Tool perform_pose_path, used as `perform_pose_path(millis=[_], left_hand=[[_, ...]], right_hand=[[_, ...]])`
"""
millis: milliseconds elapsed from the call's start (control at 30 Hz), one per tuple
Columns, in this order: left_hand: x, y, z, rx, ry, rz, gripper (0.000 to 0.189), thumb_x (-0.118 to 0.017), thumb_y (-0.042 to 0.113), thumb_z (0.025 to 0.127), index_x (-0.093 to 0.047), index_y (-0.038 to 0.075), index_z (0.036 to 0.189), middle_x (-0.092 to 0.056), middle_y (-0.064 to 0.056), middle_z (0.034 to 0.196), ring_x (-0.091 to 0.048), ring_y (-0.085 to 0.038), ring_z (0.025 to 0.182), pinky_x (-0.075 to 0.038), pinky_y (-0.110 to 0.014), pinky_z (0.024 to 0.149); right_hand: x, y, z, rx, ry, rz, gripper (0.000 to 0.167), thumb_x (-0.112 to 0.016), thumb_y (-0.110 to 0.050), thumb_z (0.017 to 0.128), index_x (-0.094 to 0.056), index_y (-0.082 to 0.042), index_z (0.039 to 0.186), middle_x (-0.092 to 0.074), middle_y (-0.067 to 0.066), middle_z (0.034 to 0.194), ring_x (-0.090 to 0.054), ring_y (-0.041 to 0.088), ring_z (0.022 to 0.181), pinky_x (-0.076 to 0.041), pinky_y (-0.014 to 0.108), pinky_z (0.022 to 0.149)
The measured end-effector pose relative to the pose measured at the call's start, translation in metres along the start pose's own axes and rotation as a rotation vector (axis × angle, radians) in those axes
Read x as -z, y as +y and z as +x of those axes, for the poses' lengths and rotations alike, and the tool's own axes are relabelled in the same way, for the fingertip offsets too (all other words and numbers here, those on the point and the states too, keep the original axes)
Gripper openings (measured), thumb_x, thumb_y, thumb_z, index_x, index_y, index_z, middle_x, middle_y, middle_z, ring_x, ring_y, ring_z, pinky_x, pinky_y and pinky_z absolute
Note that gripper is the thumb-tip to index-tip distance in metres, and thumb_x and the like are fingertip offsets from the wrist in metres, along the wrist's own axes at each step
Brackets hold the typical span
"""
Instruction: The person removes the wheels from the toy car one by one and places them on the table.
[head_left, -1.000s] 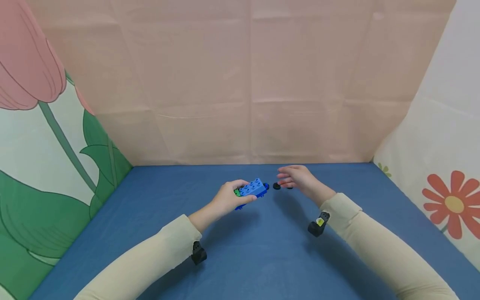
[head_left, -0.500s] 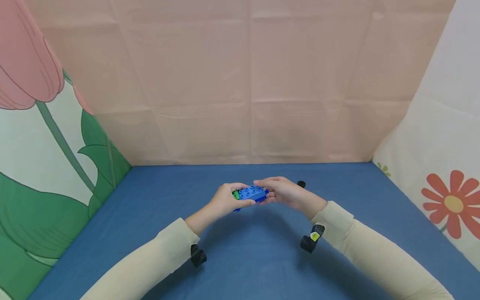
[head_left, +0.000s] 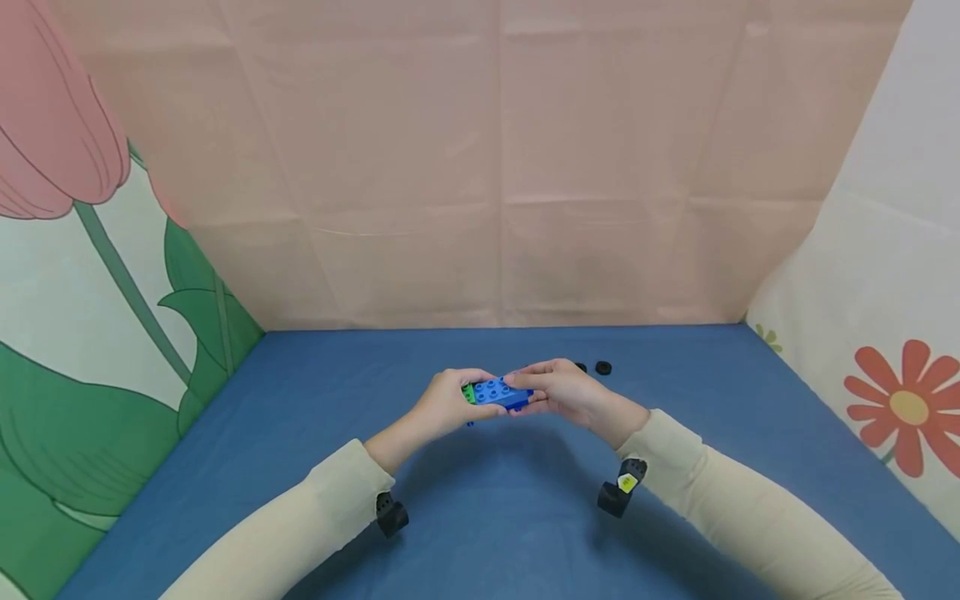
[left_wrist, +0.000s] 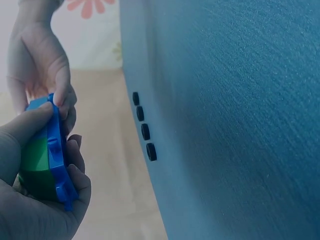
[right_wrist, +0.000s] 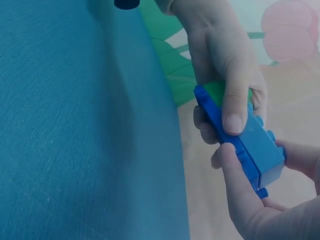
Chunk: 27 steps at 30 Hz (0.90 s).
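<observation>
Both hands hold a toy building-brick car body above the blue table. It has a dark blue base (right_wrist: 214, 112) with small side pegs, carrying a lighter blue studded brick (head_left: 491, 391) and a green brick (left_wrist: 37, 162). My left hand (head_left: 441, 407) grips the green end, thumb along the near side and fingers curled round the far side. At the other end, my right hand (head_left: 576, 395) pinches the blue brick and base between thumb and fingers. Palms and fingers cover parts of the body.
Several black toy wheels (left_wrist: 145, 131) lie in a row on the blue table (head_left: 495, 533), beyond the hands. A beige backdrop (head_left: 480, 167) rises behind the table's far edge. Flower-printed panels stand at the left and right.
My right hand has moved left and down from near the black wheels to the car body and now pinches its right end. The left hand has kept its grip, shifting only slightly.
</observation>
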<state>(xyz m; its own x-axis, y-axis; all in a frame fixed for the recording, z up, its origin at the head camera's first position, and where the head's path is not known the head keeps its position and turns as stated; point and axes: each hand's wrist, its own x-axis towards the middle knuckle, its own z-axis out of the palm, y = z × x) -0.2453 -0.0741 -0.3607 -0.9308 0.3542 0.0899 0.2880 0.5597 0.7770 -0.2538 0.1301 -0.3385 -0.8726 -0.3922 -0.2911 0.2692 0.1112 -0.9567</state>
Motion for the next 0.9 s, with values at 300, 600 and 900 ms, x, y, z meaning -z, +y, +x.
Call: perform_pose_path(millis=[300, 600, 900], left_hand=[[0.002, -0.001, 0.002, -0.005, 0.000, 0.005, 0.044, -0.081, 0.029, 0.080, -0.067, 0.012, 0.119, -0.067, -0.006, 0.101, -0.058, -0.016, 0.078, -0.050, -0.026, 0.064], [0.011, -0.004, 0.005, 0.036, 0.037, -0.103, 0.047, -0.082, 0.025, 0.078, -0.065, 0.021, 0.122, -0.060, -0.006, 0.118, -0.056, -0.022, 0.096, -0.051, -0.029, 0.075], [0.028, -0.014, 0.008, 0.081, 0.123, -0.228, 0.046, -0.079, 0.022, 0.082, -0.063, 0.017, 0.124, -0.065, -0.004, 0.120, -0.064, -0.020, 0.107, -0.053, -0.038, 0.090]], right_hand=[[0.000, 0.002, 0.004, 0.007, 0.023, 0.021, 0.048, -0.065, -0.019, 0.094, -0.052, 0.007, 0.133, -0.059, 0.025, 0.126, -0.072, 0.023, 0.088, -0.052, 0.042, 0.090], [0.002, -0.001, 0.011, 0.010, 0.086, 0.058, 0.046, -0.066, -0.021, 0.093, -0.055, 0.006, 0.130, -0.060, 0.022, 0.123, -0.072, 0.023, 0.087, -0.050, 0.044, 0.093], [0.012, -0.005, 0.021, -0.005, 0.156, 0.141, 0.058, -0.067, -0.028, 0.093, -0.046, 0.000, 0.139, -0.056, 0.023, 0.128, -0.070, 0.024, 0.090, -0.055, 0.035, 0.084]])
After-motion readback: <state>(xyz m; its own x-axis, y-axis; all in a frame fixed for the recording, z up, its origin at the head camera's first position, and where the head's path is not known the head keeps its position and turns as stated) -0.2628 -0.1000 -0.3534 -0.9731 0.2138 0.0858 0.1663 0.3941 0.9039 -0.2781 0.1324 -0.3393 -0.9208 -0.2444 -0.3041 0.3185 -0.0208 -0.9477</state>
